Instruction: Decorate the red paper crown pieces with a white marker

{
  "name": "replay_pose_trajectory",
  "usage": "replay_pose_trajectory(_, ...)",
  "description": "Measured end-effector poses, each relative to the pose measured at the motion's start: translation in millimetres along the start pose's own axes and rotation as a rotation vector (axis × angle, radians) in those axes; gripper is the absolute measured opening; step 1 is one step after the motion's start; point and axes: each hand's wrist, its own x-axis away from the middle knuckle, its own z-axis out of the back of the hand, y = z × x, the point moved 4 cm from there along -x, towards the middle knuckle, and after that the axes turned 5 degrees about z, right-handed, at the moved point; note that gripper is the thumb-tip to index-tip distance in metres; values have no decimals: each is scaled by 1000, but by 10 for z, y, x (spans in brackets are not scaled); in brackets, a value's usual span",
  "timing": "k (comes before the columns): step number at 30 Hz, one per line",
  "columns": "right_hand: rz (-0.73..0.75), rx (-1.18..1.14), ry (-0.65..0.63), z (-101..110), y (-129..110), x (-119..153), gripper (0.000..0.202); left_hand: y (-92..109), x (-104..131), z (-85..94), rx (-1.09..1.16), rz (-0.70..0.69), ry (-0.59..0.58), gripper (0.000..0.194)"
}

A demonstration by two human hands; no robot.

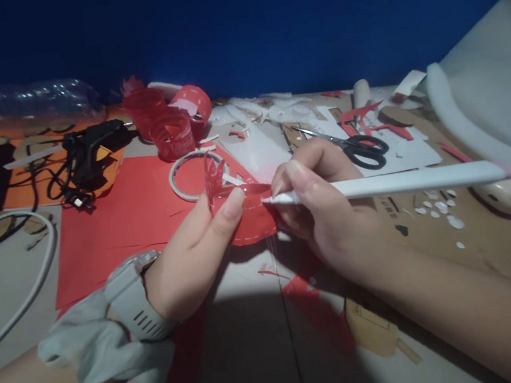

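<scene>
While the left hand (188, 250) pinched a red plastic piece (252, 222) between thumb and fingers above the table (248, 349), the right hand's (334, 219) fingers closed narrowly around a white pen (416, 180), its pink tip at the piece's right side. Beyond the left hand, a tape roll (173, 184) lay on red paper (96, 237), near 3 red cups (173, 141). Black-handled scissors (366, 155) lay just beyond the right hand, and a black glue gun (94, 148) rested farther left.
</scene>
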Motion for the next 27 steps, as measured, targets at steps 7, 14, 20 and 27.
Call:
replay_pose_trajectory(7,23,56,-21,13,-9,2,25,40,5,-13,-65,-48,63,53)
replay_pose_trajectory(14,26,29,-31,1,6,-7,26,77,-16,-5,-137,-118,34,48)
replay_pose_trajectory(20,2,-30,-12,2,-2,-3,24,71,-39,-6,-99,-179,39,40)
replay_pose_trajectory(27,57,56,-21,-12,-32,6,24,66,-50,-7,-103,-190,16,44)
